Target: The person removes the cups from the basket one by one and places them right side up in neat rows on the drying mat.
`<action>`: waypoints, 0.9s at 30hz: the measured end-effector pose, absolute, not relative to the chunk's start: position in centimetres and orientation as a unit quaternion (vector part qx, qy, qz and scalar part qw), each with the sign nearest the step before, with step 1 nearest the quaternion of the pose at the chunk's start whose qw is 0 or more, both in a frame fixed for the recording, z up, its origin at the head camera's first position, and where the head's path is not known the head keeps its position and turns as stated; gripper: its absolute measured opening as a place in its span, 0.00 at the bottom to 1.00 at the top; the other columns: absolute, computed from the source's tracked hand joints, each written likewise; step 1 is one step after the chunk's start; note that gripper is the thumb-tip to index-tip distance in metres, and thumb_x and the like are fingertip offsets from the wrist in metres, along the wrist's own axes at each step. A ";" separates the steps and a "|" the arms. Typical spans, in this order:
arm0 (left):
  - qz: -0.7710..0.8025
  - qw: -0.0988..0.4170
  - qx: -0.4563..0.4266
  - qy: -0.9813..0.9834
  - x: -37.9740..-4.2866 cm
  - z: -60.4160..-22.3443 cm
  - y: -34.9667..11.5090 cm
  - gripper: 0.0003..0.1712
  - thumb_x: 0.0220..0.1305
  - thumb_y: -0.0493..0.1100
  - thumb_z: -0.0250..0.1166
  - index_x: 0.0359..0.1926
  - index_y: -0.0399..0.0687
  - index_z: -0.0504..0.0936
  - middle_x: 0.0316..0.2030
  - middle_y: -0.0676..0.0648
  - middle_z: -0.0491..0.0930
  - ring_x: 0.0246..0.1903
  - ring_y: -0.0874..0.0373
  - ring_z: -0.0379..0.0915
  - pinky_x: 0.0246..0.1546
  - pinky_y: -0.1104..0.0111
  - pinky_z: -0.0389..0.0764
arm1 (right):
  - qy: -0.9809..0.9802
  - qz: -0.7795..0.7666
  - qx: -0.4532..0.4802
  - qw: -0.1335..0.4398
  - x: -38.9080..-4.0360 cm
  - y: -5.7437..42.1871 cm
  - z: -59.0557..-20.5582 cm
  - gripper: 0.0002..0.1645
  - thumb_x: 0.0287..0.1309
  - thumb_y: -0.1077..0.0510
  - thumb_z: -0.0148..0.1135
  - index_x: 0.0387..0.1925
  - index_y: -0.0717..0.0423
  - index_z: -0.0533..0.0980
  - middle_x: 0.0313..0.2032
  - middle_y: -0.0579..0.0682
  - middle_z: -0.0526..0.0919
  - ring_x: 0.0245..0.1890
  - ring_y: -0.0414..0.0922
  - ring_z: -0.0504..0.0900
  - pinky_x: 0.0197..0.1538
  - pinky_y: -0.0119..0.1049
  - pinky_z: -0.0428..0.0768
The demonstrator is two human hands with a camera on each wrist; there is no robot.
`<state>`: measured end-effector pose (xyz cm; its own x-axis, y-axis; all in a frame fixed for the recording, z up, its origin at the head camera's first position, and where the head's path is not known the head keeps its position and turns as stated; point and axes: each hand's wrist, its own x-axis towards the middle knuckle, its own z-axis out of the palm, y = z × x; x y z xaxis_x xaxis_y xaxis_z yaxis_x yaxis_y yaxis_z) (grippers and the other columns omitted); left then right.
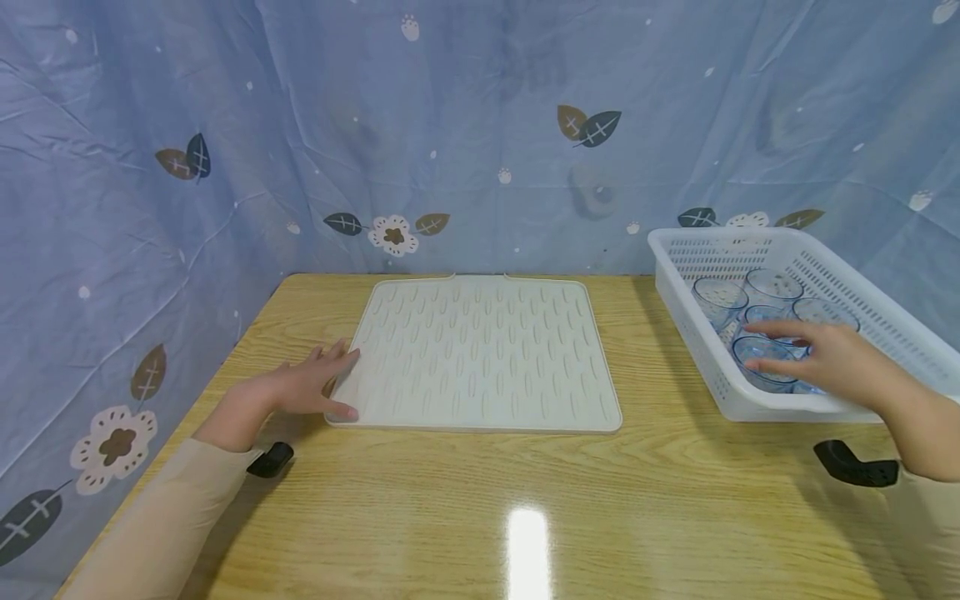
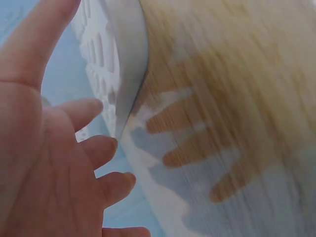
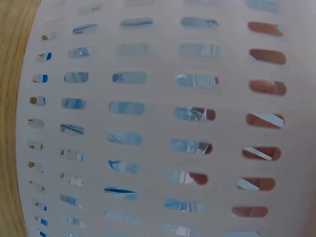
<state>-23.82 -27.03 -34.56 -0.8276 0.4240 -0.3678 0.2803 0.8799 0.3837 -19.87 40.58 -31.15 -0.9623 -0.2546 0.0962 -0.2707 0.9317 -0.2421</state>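
Note:
A white mat with rows of raised oval ridges lies on the table. My left hand is at its left edge, fingers spread, thumb by the near left corner; in the left wrist view the palm faces the camera beside the mat's edge. Several clear blue glasses stand in a white plastic basket on the right. Above the nearest glass my right hand reaches over the basket's front rim, thumb and fingers apart. Blue glass shows through the slotted basket wall in the right wrist view.
The wooden table extends in front of the mat and between mat and basket. A blue patterned curtain hangs behind and along the left side. Black wrist cameras sit under both wrists.

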 end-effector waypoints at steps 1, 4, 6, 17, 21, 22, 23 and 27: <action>0.159 0.228 0.185 0.943 -23.8 -34.6 -27.1 0.66 0.61 0.65 0.72 0.82 0.36 0.44 0.77 0.25 0.31 0.73 0.21 0.22 0.57 0.19 0.31 | -0.982 0.125 0.135 0.034 -19.8 40.5 -31.1 0.39 0.63 0.44 0.72 0.66 0.64 0.74 0.58 0.77 0.75 0.45 0.72 0.81 0.41 0.64 0.80; 0.162 0.232 0.179 0.942 -23.8 -34.6 -27.2 0.66 0.60 0.64 0.73 0.81 0.36 0.44 0.77 0.25 0.31 0.73 0.21 0.22 0.58 0.20 0.30 | -0.982 0.116 0.142 0.040 -19.7 40.4 -31.1 0.39 0.61 0.44 0.74 0.64 0.64 0.76 0.58 0.77 0.76 0.43 0.71 0.82 0.40 0.63 0.81; 0.163 0.233 0.178 0.942 -23.8 -34.6 -27.2 0.67 0.60 0.63 0.74 0.81 0.35 0.44 0.77 0.24 0.32 0.73 0.21 0.22 0.58 0.20 0.30 | -0.982 0.112 0.144 0.048 -19.6 40.3 -31.1 0.38 0.59 0.45 0.75 0.63 0.65 0.77 0.56 0.77 0.77 0.42 0.69 0.83 0.38 0.61 0.81; 0.157 0.241 0.182 0.940 -23.4 -34.4 -27.4 0.69 0.58 0.65 0.75 0.80 0.32 0.44 0.77 0.23 0.33 0.72 0.18 0.25 0.57 0.19 0.36 | -0.976 0.129 0.158 0.076 -19.6 40.3 -31.5 0.37 0.54 0.49 0.80 0.58 0.68 0.80 0.49 0.71 0.81 0.42 0.67 0.84 0.41 0.60 0.83; 0.161 0.247 0.178 0.939 -23.3 -34.5 -27.4 0.70 0.58 0.66 0.74 0.80 0.32 0.42 0.77 0.23 0.33 0.72 0.19 0.26 0.57 0.18 0.36 | -0.977 0.124 0.157 0.074 -19.7 40.4 -31.6 0.37 0.53 0.48 0.80 0.57 0.68 0.80 0.47 0.67 0.81 0.41 0.64 0.83 0.40 0.58 0.83; 0.163 0.248 0.178 0.938 -23.3 -34.5 -27.4 0.70 0.58 0.65 0.74 0.80 0.32 0.42 0.77 0.23 0.33 0.72 0.19 0.25 0.57 0.19 0.36 | -0.978 0.123 0.154 0.069 -19.7 40.4 -31.5 0.38 0.53 0.47 0.80 0.57 0.68 0.80 0.48 0.68 0.80 0.41 0.64 0.83 0.40 0.59 0.83; 0.165 0.248 0.179 0.938 -23.3 -34.5 -27.4 0.70 0.58 0.65 0.74 0.80 0.32 0.42 0.77 0.23 0.33 0.72 0.19 0.26 0.57 0.19 0.37 | -0.979 0.122 0.150 0.064 -19.8 40.4 -31.5 0.38 0.53 0.46 0.80 0.58 0.68 0.80 0.48 0.69 0.80 0.42 0.64 0.83 0.41 0.59 0.83; 0.173 0.250 0.176 0.936 -23.2 -34.5 -27.4 0.70 0.58 0.64 0.75 0.81 0.33 0.42 0.77 0.25 0.33 0.73 0.20 0.25 0.57 0.19 0.37 | -0.984 0.117 0.132 0.034 -20.0 40.3 -31.2 0.41 0.55 0.43 0.78 0.59 0.69 0.79 0.53 0.76 0.75 0.41 0.67 0.83 0.41 0.62 0.82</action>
